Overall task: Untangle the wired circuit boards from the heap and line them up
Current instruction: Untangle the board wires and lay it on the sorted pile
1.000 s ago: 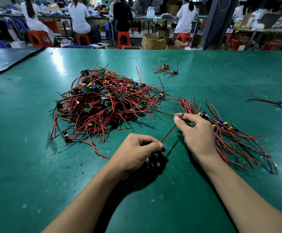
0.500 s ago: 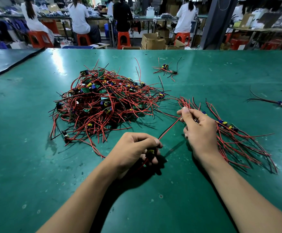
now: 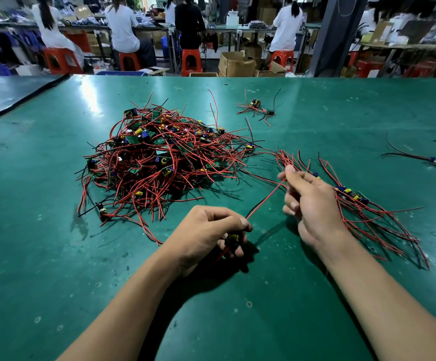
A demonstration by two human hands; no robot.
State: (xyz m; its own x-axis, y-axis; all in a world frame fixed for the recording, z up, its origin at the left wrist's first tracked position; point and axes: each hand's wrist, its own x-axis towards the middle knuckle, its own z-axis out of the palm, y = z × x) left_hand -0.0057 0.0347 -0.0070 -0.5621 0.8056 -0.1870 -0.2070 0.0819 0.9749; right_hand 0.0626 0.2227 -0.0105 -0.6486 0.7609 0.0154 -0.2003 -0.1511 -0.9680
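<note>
left hand point(image 3: 206, 235) curls around a board point(image 3: 232, 239); right hand point(image 3: 313, 204) pinches its red wire point(image 3: 266, 199) taut. heap point(image 3: 159, 157) lies toward the surface's point(image 3: 55, 256) far edge, row point(image 3: 367, 212) toward its right edge.

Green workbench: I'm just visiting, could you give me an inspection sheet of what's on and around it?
Surface: green mat table, scuffed, glare at far end.
Job's things: tangled heap of wired circuit boards centre-left; lined-up row on the right.
Clutter: stray wired boards at the far side, another at the right edge.
Grippers (hands): left hand grips a single board; right hand pinches its red wire, stretched between them.
Cables: nothing seen beyond the boards' red and black leads.
Surroundings: seated people on red stools, cardboard boxes.
</note>
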